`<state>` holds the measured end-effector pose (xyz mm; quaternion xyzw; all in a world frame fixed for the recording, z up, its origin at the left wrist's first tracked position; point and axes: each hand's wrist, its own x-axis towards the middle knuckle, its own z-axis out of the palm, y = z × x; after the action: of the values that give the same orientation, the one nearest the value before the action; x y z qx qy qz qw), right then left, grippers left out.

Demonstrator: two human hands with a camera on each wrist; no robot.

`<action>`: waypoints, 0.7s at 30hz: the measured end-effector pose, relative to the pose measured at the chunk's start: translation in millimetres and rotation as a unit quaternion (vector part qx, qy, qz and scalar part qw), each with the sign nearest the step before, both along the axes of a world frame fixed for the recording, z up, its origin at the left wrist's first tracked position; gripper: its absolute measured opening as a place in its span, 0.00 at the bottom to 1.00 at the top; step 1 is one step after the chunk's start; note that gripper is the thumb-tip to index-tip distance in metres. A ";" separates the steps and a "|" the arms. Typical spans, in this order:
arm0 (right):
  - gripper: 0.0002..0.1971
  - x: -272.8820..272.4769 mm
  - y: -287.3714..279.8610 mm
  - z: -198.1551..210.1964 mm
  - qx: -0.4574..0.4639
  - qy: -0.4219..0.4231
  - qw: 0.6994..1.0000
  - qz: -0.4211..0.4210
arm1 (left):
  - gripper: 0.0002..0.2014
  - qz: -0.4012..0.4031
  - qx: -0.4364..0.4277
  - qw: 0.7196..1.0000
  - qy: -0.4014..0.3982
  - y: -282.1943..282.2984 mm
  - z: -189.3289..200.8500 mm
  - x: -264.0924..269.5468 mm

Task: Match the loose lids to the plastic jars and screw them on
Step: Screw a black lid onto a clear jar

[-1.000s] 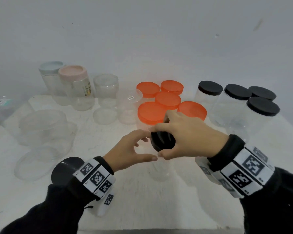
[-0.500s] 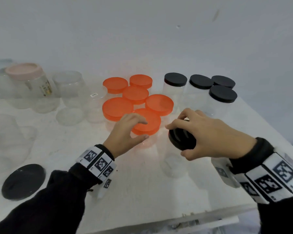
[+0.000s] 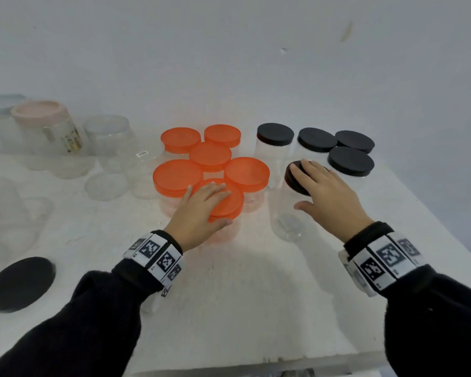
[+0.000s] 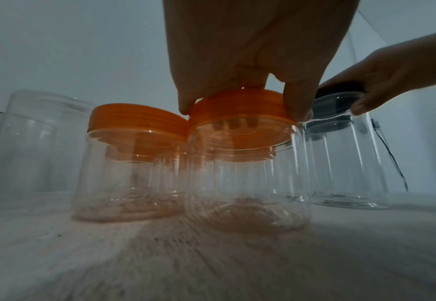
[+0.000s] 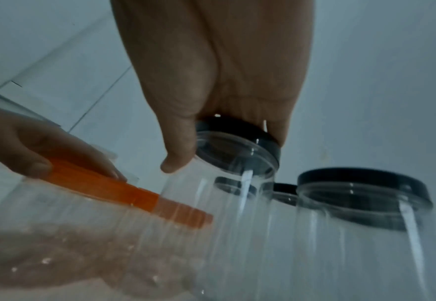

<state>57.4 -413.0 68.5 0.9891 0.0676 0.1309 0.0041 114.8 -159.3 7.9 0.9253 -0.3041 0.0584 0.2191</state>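
Observation:
My left hand (image 3: 211,206) lies over the orange lid (image 3: 233,202) of the nearest short clear jar (image 3: 225,235). In the left wrist view the thumb and fingertips (image 4: 299,110) grip that lid's (image 4: 237,110) rim. My right hand (image 3: 317,190) covers the black lid (image 3: 292,178) of a tall clear jar (image 3: 284,221), which leans slightly beside the other black-lidded jars. The right wrist view shows thumb and fingers clasping this lid (image 5: 240,146) from above.
Several orange-lidded jars (image 3: 211,156) cluster behind my left hand. Several black-lidded jars (image 3: 350,160) stand at the back right. A loose black lid (image 3: 19,284) lies front left. Clear jars, a pink-lidded jar (image 3: 38,112) and a loose clear lid (image 3: 105,185) sit at the left. The table's edge (image 3: 256,363) is close in front.
My right hand has carried the black-lidded jar right and back towards the other black-lidded jars. My left hand let go of it and moved onto the orange lid.

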 end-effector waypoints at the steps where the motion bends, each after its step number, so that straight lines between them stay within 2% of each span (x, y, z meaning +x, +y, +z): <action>1: 0.38 6.7 -2.9 -3.3 -0.001 -0.016 1.000 0.001 | 0.30 -0.001 -0.003 1.000 -0.002 0.5 -0.3 -0.3; 7: 0.35 39.0 -13.3 -11.7 0.000 -0.058 0.998 -0.012 | 0.30 -0.003 -0.003 1.000 -0.017 0.6 -1.9 2.3; 11: 0.35 51.2 -16.7 -12.8 0.000 -0.064 0.998 -0.016 | 0.40 -0.009 -0.003 1.000 -0.019 3.0 -5.0 4.6; 21: 0.33 60.6 -18.9 -16.6 0.013 -0.099 0.995 -0.001 | 0.40 -0.012 -0.009 1.000 -0.015 4.5 -6.4 5.3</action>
<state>118.0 -431.9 51.8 0.9712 0.0639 0.2295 -0.0018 120.1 -154.8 1.5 0.9185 -0.3179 0.0724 0.2237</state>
